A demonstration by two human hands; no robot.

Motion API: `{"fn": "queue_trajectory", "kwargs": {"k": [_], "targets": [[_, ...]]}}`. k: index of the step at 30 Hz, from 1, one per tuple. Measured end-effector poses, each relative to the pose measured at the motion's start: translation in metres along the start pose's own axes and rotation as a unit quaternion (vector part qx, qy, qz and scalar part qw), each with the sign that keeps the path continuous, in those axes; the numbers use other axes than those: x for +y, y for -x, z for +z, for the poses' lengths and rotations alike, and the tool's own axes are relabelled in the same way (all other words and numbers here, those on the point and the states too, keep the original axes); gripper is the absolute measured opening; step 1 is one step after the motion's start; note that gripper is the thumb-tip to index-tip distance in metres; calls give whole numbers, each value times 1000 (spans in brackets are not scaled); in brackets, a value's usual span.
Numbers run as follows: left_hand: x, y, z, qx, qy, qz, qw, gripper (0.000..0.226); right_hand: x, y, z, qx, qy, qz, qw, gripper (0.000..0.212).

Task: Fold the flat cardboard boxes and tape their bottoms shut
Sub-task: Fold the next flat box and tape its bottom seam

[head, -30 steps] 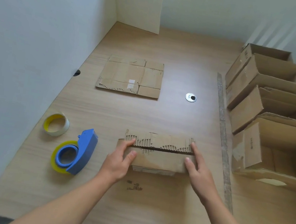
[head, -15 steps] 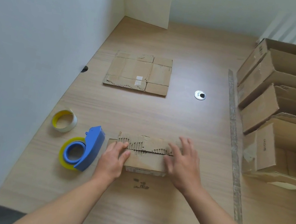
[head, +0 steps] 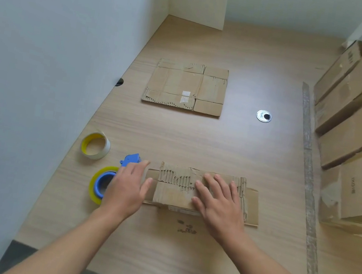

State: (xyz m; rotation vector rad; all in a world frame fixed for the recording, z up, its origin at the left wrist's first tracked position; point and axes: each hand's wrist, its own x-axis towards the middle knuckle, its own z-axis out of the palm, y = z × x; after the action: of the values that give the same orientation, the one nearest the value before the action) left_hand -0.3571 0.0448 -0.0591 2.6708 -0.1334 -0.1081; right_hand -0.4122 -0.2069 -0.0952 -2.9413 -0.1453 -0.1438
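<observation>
Box (head: 173, 195) at lower centre: my right hand (head: 219, 202), fingers spread, presses its bottom flaps flat while my open left hand (head: 127, 187) hovers over the tape dispenser (head: 101, 182) at lower left, so I'd pin the seam tight before taping.

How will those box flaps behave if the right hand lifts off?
Likely spring up: the right hand presses the flaps flat and no tape shows across their seam. Their torn, exposed corrugation looks worn, so probably floppy, not stiff.
</observation>
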Motion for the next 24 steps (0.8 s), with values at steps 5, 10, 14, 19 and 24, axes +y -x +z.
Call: {"fn": "queue_trajectory", "kwargs": {"k": [5,10,14,19,24], "targets": [[-32,8,-6,-55,-185,-122,974,67,-2,-1,0,2,-18,12,1000,49],[-38,3,7,-76,-98,-145,982,71,-3,-1,-2,-20,-51,29,998,47],[-36,-3,18,-54,-54,-170,982,76,-2,-2,-3,-41,-89,45,994,38],[-36,-11,20,-54,-68,-180,980,75,0,-5,-5,-48,-108,49,992,38],[-38,-14,3,-53,-53,-145,987,74,1,-7,-7,-51,-131,51,989,39]]}}
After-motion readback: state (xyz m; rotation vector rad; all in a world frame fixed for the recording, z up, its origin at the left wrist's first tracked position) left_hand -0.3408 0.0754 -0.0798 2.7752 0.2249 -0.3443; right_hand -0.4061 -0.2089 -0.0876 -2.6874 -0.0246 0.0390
